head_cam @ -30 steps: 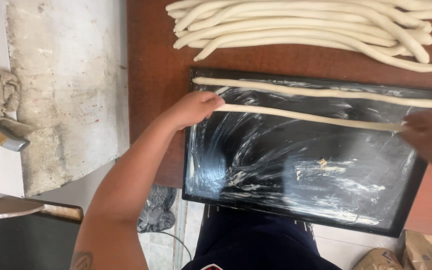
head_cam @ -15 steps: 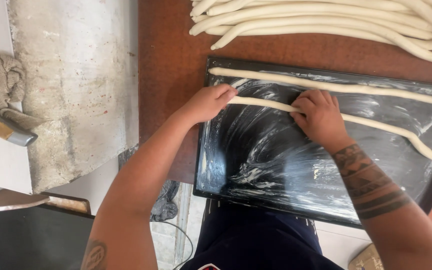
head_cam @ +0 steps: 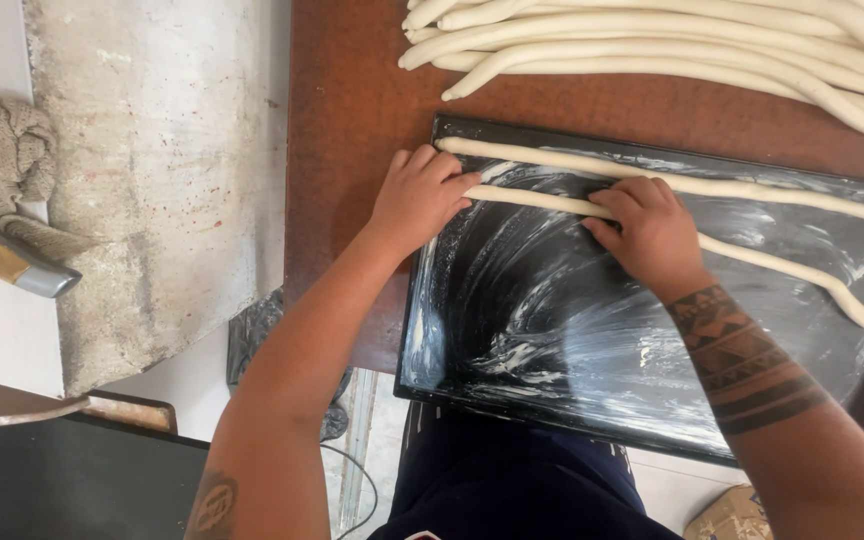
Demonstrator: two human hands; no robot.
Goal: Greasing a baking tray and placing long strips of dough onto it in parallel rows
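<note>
From the head camera, we counted two dough ropes on the black greased tray (head_cam: 552,380). The far dough rope (head_cam: 752,187) lay straight along the tray's back edge. The near dough rope (head_cam: 532,198) ran just in front of it, straight at our left and curling into a loop near the tray's right edge. Both our hands were on this near rope. Our left hand (head_cam: 417,195) lay flat with fingers spread at the rope's left end, close to the tray's left rim. Our right hand (head_cam: 652,232) pressed down on the rope further along, its fingers curved over the dough rather than clenched around it.

Beyond the tray, on the brown tabletop (head_cam: 352,110), we saw a pile of dough ropes (head_cam: 672,45). We made out perhaps six or seven, though they overlapped and ran out of frame, so we could not count them surely.

For room, the tray's front half was bare smeared grease, wide open below the two ropes. A strip of bare tabletop lay between the tray's back rim and the pile. To the left, the tabletop ended at a worn, pale concrete ledge (head_cam: 152,180), where one crumpled cloth (head_cam: 2,150) and one wooden-handled tool (head_cam: 2,262) lay well apart from our hands.
</note>
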